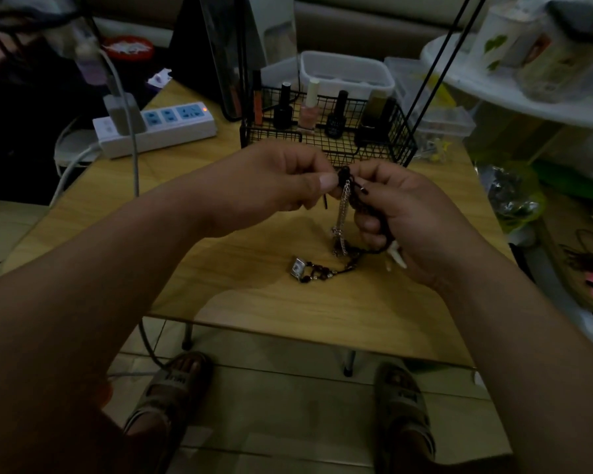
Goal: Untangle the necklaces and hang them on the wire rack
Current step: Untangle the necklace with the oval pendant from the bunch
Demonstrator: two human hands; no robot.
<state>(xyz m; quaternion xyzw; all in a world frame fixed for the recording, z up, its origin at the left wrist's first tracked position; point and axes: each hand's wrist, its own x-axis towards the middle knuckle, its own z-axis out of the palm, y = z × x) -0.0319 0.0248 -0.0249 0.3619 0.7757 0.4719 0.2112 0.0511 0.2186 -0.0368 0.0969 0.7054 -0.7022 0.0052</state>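
Note:
A tangled bunch of necklaces hangs between my hands above the wooden table [240, 302]. A silver chain [342, 213] dangles from the knot of dark cord [345, 174] at the top. A dark beaded strand with a square silver pendant [298, 268] trails onto the table. My left hand [271, 186] pinches the knot between thumb and forefinger. My right hand [401, 213] holds the other side of the knot, its lower fingers curled round dark cords; a white tooth-shaped pendant [396, 254] sticks out below it. The black wire rack [326, 145] stands just behind my hands.
Several nail polish bottles [308, 107] stand in the rack's basket. A white power strip [158, 126] with plugged cables lies at the back left. Clear plastic boxes [350, 71] sit behind the rack. A white round shelf [528, 94] with jars is at right. My sandalled feet [172, 388] are under the table.

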